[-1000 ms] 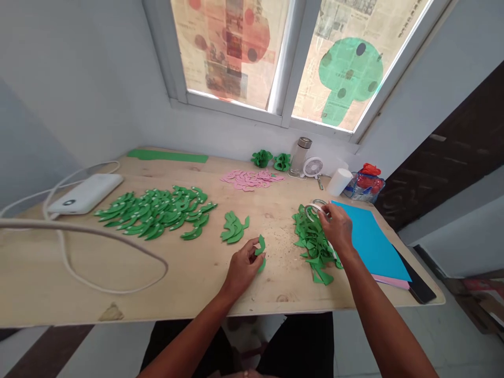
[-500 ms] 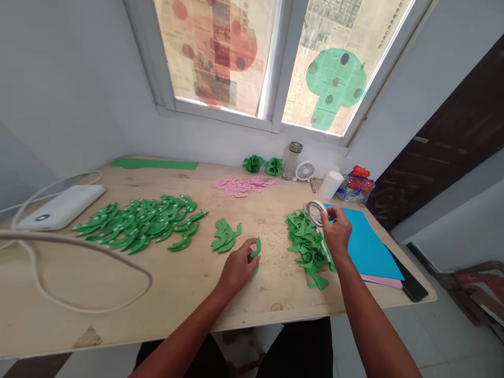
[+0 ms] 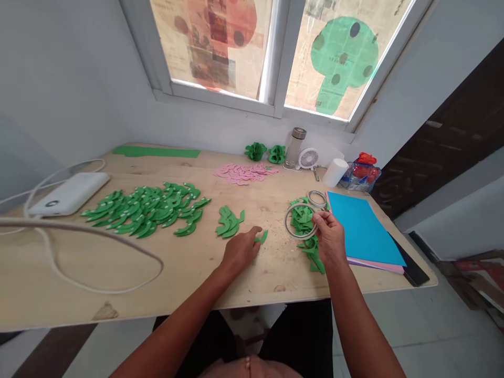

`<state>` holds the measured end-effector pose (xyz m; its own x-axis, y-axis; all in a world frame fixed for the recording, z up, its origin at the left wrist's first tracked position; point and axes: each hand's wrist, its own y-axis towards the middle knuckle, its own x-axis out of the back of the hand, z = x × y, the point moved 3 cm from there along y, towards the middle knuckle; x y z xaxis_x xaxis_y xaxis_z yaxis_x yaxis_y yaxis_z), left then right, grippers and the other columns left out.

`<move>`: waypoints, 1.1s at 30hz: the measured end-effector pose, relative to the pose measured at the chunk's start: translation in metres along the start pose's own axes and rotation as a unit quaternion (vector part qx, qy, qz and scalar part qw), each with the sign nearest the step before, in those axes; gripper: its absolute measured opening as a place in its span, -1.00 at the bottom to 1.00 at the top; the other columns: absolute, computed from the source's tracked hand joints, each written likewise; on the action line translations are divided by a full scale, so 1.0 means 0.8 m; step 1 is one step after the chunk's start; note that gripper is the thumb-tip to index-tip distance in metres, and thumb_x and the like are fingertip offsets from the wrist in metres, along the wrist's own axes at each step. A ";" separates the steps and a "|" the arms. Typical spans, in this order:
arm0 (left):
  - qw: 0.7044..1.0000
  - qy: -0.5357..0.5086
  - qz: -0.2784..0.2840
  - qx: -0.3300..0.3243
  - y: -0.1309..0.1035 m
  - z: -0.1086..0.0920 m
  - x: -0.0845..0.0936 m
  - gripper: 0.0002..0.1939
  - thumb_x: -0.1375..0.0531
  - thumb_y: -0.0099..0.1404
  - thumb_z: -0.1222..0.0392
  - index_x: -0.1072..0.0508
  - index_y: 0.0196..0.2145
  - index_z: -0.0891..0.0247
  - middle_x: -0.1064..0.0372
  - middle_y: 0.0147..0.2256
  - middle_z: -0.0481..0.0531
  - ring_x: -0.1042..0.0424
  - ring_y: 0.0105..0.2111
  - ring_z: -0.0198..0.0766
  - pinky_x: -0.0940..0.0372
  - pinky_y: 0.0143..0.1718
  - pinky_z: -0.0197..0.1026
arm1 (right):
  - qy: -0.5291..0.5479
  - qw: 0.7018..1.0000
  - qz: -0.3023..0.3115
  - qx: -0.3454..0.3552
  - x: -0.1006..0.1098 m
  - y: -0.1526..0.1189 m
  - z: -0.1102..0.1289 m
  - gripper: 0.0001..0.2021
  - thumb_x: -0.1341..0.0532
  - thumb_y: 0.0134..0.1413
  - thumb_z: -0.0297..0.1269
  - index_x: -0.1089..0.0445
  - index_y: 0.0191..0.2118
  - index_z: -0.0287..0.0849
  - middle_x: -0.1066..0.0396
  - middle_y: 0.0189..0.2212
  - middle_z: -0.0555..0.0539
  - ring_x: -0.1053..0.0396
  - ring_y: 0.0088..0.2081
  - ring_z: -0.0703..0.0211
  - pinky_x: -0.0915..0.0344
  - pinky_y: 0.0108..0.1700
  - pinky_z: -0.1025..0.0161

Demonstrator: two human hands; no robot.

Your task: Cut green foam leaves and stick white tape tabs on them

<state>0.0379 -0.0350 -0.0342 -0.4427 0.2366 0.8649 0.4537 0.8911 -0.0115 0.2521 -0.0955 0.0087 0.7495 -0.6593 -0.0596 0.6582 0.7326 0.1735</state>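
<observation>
My right hand (image 3: pixel 329 236) pinches the edge of a thin roll of tape (image 3: pixel 287 227), held up over a heap of green paper scraps (image 3: pixel 313 255). Another tape roll (image 3: pixel 317 205) lies just behind it. My left hand (image 3: pixel 241 250) is low over the tabletop, with its fingers closed round a small green paper cut-out (image 3: pixel 264 237); part of the piece is hidden by the fingers. Behind that hand is a small pile of curved green cut-outs (image 3: pixel 227 222). Farther left spreads a larger pile of green cut-outs with white pieces on them (image 3: pixel 144 210).
Pink cut-outs (image 3: pixel 244 172) and green paper flowers (image 3: pixel 255 151) lie toward the wall, beside a bottle (image 3: pixel 294 149) and small fan (image 3: pixel 308 158). Blue paper sheets (image 3: pixel 362 228) are at right. A white cable (image 3: pixel 118 247) loops at left near a white box-shaped device (image 3: pixel 73 195).
My right hand has shifted slightly left and down, and one tape roll is now apart from the other, which lies behind. My left hand keeps hold of the green cut-out, turned flatter.
</observation>
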 end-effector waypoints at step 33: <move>0.676 -0.716 0.013 0.174 -0.079 -0.008 0.019 -0.64 -0.31 0.06 0.20 -0.42 -0.17 0.37 -0.48 -0.50 0.03 -0.43 -0.52 -0.35 -0.31 -0.46 -0.34 | 0.201 0.954 0.118 -0.186 -0.071 -0.109 -0.003 -0.70 -0.27 -0.05 -0.05 -0.44 -0.33 -0.21 -0.42 -0.48 -0.03 -0.17 -0.55 0.37 -0.05 -0.55 0.39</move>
<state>0.0073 -0.0897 -0.0173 -0.8460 0.1644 -0.5072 0.3766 0.8576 -0.3502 0.1525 -0.1214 -0.0057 0.7970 -0.4050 -0.4481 0.3912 0.9114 -0.1280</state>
